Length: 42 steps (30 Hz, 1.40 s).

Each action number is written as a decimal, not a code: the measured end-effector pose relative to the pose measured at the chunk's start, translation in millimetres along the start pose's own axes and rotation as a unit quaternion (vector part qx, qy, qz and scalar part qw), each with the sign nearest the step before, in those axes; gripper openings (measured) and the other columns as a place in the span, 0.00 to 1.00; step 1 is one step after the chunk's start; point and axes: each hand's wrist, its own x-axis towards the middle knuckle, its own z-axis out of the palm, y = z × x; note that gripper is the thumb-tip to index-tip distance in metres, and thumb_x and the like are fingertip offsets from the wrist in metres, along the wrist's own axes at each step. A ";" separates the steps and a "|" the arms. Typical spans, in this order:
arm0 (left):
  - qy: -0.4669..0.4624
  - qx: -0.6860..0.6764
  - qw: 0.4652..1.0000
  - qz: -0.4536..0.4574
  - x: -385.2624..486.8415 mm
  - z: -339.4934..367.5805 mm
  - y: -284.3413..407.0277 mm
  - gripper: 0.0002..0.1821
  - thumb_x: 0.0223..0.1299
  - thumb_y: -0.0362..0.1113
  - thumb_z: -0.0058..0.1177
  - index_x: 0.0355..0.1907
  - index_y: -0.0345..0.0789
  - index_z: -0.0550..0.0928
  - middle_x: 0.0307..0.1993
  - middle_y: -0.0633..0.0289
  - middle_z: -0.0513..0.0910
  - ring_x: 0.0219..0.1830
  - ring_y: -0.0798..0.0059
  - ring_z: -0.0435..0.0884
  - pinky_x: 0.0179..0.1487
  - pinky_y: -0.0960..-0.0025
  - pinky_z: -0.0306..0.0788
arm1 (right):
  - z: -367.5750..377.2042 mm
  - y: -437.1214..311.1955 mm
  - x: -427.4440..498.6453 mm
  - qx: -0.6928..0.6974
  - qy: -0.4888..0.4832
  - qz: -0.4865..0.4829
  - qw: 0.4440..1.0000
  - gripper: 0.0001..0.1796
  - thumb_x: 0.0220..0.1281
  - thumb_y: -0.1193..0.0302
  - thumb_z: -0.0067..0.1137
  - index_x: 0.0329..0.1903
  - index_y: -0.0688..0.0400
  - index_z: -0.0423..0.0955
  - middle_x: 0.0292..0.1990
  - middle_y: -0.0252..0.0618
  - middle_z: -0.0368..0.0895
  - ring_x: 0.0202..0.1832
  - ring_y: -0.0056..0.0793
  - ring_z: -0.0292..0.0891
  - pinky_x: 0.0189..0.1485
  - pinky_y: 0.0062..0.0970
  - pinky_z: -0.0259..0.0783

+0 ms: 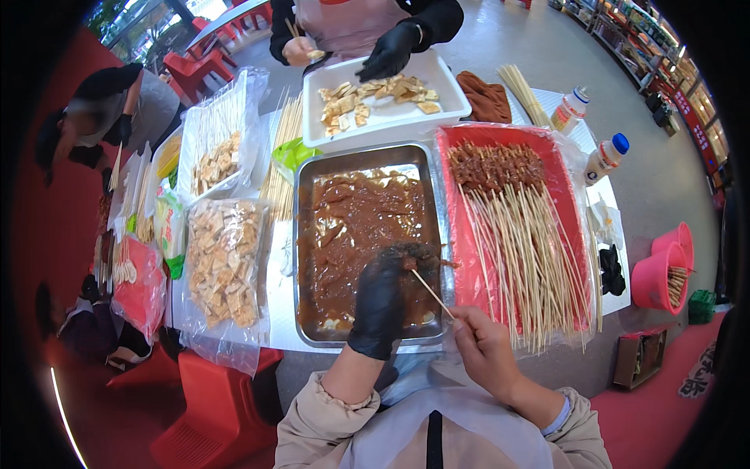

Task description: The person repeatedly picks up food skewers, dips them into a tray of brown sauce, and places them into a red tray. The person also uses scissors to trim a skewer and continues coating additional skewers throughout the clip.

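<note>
My left hand (381, 299), in a black glove smeared with sauce, is over the near right part of a steel tray (304, 234). Its fingers are closed around a piece of marinated meat (410, 264). A bamboo skewer (432, 293) runs from that meat to my bare right hand (481, 340), which pinches its lower end. Brown, wet slices of marinated meat (369, 217) cover much of the tray floor. To the right, a red tray (469, 281) lined with clear plastic holds many finished meat skewers (498, 167), meat ends pointing away from me.
Across the table, a co-worker's gloved hand (389, 53) reaches over a white tub (381, 132) of tofu-like pieces. A bag of similar pieces (225, 264) lies left. Two bottles (606, 158) stand right, beyond the red tray. Pink buckets (659, 278) and a red chair (214, 398) flank the table.
</note>
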 end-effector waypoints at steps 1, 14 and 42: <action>-0.010 -0.132 0.988 -0.074 1.8 9.7 9.7 0.06 0.57 0.26 0.51 0.37 0.33 0.77 0.33 0.57 0.80 0.34 0.67 0.80 0.39 0.68 0.74 | -1.5 0.2 0.1 0.001 0.021 -0.004 1.000 0.08 0.65 0.77 0.47 0.46 0.64 0.71 0.15 0.35 0.65 0.17 0.19 0.62 0.21 0.22 0.59; -0.074 -0.042 0.994 -0.068 24.0 1.9 -1.8 0.13 0.65 0.37 0.49 0.47 0.32 0.77 0.43 0.62 0.81 0.42 0.76 0.79 0.45 0.73 0.73 | -68.5 52.4 59.6 0.063 0.183 0.093 0.977 0.07 0.65 0.75 0.46 0.43 0.64 0.67 0.24 0.38 0.72 0.26 0.24 0.70 0.30 0.26 0.67; -0.035 0.738 0.661 0.132 115.8 -107.6 -0.6 0.19 0.54 0.32 0.50 0.51 0.41 0.78 0.38 0.46 0.80 0.43 0.50 0.78 0.48 0.55 0.71 | -260.1 223.9 96.9 -0.342 0.185 0.047 0.920 0.12 0.50 0.71 0.55 0.24 0.68 0.68 0.19 0.56 0.70 0.23 0.38 0.69 0.28 0.37 0.62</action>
